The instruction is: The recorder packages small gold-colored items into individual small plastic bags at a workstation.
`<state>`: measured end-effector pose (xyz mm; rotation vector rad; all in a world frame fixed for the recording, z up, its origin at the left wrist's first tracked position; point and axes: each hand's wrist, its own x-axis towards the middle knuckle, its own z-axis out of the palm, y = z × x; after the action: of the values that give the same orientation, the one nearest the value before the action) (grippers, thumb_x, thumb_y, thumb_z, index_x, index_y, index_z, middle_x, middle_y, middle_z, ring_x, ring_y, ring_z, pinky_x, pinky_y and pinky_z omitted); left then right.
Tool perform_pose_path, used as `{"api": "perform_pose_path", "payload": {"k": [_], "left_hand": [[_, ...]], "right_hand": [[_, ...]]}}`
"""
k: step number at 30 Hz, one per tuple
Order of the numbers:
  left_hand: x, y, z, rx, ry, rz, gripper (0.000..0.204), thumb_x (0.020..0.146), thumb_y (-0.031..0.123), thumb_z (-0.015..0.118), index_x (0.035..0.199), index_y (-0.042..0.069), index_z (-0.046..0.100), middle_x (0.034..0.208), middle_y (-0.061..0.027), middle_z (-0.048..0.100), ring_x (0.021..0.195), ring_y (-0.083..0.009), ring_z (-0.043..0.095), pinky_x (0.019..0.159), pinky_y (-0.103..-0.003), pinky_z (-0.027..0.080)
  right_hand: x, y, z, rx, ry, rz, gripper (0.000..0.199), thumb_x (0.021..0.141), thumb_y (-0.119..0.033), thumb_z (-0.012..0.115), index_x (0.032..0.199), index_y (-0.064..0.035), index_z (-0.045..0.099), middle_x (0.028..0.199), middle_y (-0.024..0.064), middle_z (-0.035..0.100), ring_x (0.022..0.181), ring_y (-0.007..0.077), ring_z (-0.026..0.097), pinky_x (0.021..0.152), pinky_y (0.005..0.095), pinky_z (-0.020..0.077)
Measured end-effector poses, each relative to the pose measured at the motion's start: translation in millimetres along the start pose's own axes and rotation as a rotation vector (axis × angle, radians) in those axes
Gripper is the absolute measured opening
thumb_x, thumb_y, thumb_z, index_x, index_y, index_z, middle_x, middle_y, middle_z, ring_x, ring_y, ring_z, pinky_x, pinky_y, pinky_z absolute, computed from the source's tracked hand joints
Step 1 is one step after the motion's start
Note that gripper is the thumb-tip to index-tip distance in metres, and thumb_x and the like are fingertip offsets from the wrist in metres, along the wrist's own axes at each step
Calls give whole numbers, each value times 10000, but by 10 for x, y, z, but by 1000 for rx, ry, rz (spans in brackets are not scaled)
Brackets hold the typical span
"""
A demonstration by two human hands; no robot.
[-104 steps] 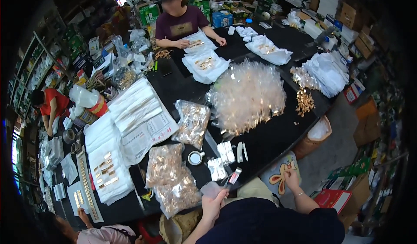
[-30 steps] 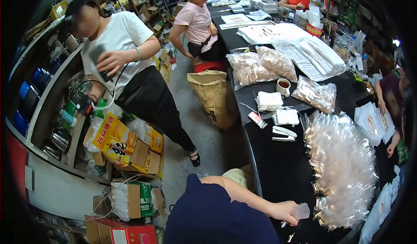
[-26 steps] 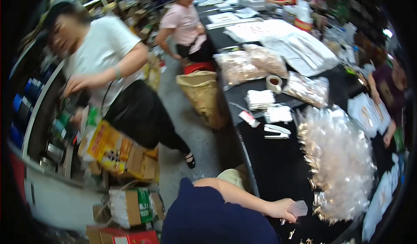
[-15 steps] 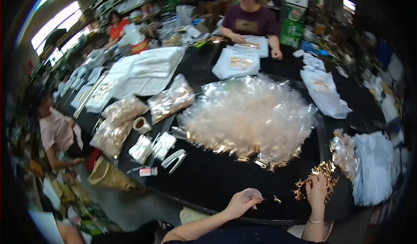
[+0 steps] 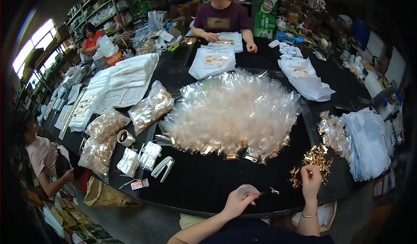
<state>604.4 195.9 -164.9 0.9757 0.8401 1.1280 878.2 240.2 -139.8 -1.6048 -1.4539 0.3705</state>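
My left hand (image 5: 238,201) is closed near the table's front edge, thumb and fingers pinching a small clear plastic bag (image 5: 247,190). Just right of its fingertips, a single gold-coloured metal piece (image 5: 274,191) lies on the black table (image 5: 191,189). My right hand (image 5: 311,181) reaches into the near side of a heap of small gold-coloured metal pieces (image 5: 319,156). Its fingers are curled together, and what they pinch is hidden. Beyond both hands spreads a large mound of clear bags (image 5: 234,118), with gold pieces showing along its near edge.
At left are a stapler (image 5: 163,169), white bundles (image 5: 150,155), a cup (image 5: 126,138) and filled clear bags (image 5: 150,106). White sheets (image 5: 367,144) are stacked at right. Across the table a person (image 5: 221,18) handles gold pieces on white sheets; two others are at left.
The view has shifted, so the table's contents appear farther left and higher. My left hand keeps its pinch; my right hand stays at the heap with fingers curled.
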Motion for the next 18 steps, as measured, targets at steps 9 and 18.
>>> {"api": "perform_pose_path", "payload": {"k": [9, 18], "left_hand": [[13, 29, -72, 21, -13, -13, 117, 932, 58, 631, 976, -49, 654, 939, -86, 642, 796, -127, 645, 623, -221, 536], [2, 2, -41, -145, 126, -88, 80, 900, 18, 657, 953, -41, 643, 943, -134, 674, 772, -150, 656, 615, -233, 535]], "right_hand": [[-208, -432, 652, 582, -507, 167, 6, 885, -16, 647, 883, -19, 651, 841, 29, 670, 722, 55, 581, 630, 198, 457], [-164, -486, 703, 124, -615, -346, 150, 764, -136, 786, 821, -71, 663, 758, 53, 590, 693, 212, 579, 613, 309, 473]]}}
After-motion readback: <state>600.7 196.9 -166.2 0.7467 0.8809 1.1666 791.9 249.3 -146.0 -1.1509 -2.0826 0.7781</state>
